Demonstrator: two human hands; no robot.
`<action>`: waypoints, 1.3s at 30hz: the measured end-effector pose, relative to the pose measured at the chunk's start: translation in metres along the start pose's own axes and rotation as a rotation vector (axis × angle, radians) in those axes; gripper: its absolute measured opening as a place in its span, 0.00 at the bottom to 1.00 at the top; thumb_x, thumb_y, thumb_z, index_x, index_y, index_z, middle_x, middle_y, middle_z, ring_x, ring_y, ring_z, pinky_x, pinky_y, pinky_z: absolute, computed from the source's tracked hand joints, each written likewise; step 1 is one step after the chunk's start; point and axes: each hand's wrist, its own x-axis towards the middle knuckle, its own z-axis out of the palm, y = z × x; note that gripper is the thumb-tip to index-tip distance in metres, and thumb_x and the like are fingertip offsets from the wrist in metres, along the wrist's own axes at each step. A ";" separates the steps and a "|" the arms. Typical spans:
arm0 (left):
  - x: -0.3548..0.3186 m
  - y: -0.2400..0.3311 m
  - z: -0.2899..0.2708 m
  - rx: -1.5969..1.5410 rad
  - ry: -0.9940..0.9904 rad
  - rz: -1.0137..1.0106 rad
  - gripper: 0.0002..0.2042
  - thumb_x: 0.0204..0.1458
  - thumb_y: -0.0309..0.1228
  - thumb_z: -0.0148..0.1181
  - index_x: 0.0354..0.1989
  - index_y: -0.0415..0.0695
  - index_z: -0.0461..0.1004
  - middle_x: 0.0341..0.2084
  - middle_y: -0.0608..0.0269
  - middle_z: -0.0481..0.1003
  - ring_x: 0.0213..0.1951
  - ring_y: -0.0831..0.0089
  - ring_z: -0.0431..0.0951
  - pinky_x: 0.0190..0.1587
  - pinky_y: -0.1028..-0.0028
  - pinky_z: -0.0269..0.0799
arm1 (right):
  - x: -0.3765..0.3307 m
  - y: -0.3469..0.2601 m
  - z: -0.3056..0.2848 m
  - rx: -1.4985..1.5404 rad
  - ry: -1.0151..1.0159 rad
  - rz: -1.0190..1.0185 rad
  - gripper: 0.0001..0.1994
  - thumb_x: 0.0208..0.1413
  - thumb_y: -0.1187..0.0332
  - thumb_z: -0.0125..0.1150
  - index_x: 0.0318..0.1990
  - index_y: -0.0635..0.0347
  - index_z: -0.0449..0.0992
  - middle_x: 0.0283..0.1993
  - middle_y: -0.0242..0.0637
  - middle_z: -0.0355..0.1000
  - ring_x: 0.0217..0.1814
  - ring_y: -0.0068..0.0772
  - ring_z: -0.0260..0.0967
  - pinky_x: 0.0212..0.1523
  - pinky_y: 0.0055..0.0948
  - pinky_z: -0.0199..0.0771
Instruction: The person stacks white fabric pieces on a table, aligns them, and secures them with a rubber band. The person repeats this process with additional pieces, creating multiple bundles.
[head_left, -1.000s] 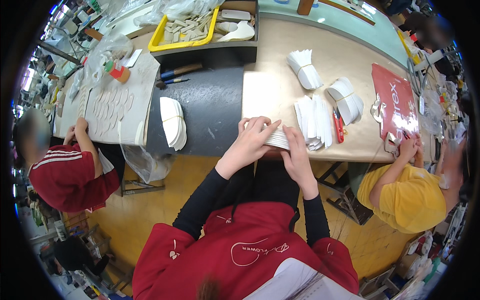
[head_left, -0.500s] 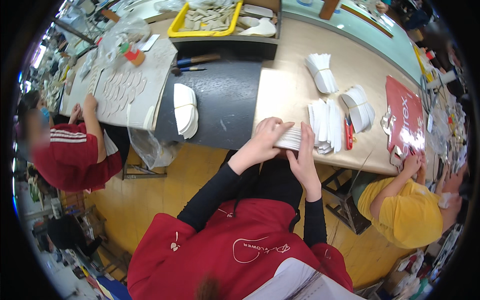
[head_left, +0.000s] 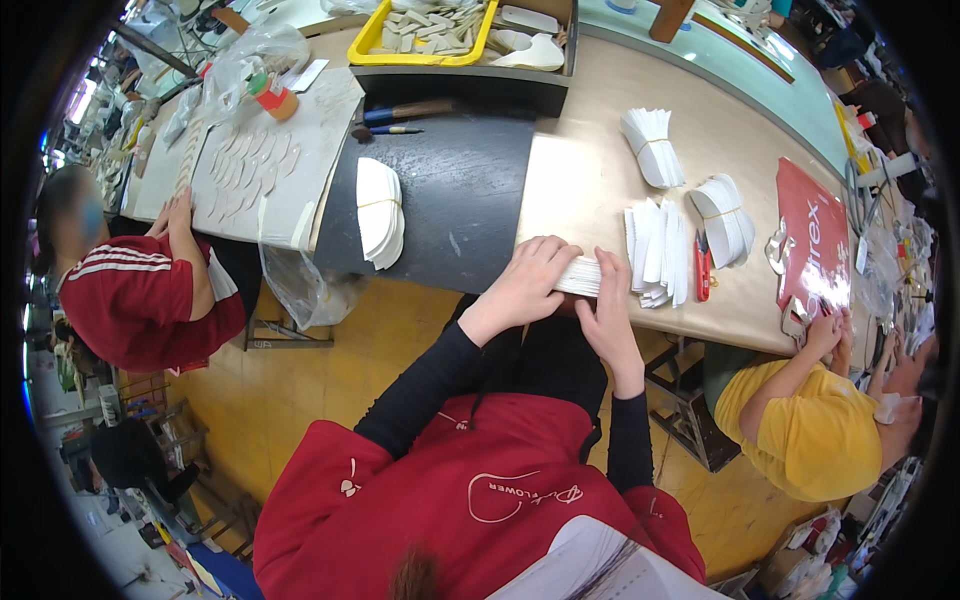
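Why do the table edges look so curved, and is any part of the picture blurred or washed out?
Head view: the fisheye lens bends the table toward a black rim; a co-worker's face at far left is blurred; the left hand and right hand on the white stack are sharp; the red glossy sheet catches glare.

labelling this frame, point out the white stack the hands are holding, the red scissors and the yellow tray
white stack (head_left: 580,276), head view, on the exposed edge of the pieces between both hands
red scissors (head_left: 703,268), head view, on the red handle
yellow tray (head_left: 368,40), head view, on its left rim
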 end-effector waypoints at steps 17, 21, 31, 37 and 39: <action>0.008 0.000 -0.004 0.049 0.012 0.052 0.24 0.46 0.32 0.66 0.53 0.40 0.68 0.50 0.51 0.71 0.53 0.53 0.71 0.54 0.60 0.69 | -0.020 0.038 -0.077 -0.095 0.768 0.139 0.16 0.55 0.75 0.60 0.52 0.67 0.74 0.43 0.45 0.72 0.48 0.42 0.71 0.53 0.35 0.70; 0.010 0.003 -0.001 0.061 0.043 -0.035 0.24 0.47 0.35 0.67 0.53 0.41 0.70 0.44 0.51 0.75 0.48 0.53 0.75 0.50 0.61 0.72 | -0.029 0.091 -0.109 -0.087 0.751 0.501 0.15 0.57 0.73 0.59 0.52 0.65 0.74 0.41 0.43 0.70 0.43 0.37 0.69 0.47 0.33 0.69; 0.008 0.005 -0.002 -0.522 0.147 -0.369 0.30 0.50 0.38 0.66 0.59 0.36 0.66 0.43 0.54 0.77 0.39 0.62 0.80 0.43 0.69 0.75 | -0.036 0.110 -0.110 -0.122 0.783 0.507 0.07 0.56 0.75 0.60 0.41 0.66 0.80 0.36 0.40 0.73 0.33 0.33 0.70 0.41 0.29 0.70; -0.027 0.024 -0.005 -1.444 -0.006 -0.492 0.38 0.47 0.40 0.66 0.65 0.36 0.59 0.48 0.58 0.74 0.45 0.75 0.76 0.44 0.78 0.74 | -0.029 0.032 -0.078 0.244 0.670 0.381 0.07 0.56 0.77 0.59 0.42 0.67 0.80 0.36 0.38 0.77 0.39 0.26 0.71 0.43 0.26 0.70; -0.034 0.032 0.007 -1.432 -0.065 -0.567 0.41 0.46 0.40 0.67 0.67 0.35 0.58 0.53 0.57 0.72 0.49 0.73 0.75 0.47 0.77 0.73 | -0.025 0.002 -0.056 0.350 0.427 0.295 0.09 0.51 0.81 0.58 0.40 0.68 0.79 0.33 0.36 0.76 0.38 0.23 0.70 0.41 0.25 0.70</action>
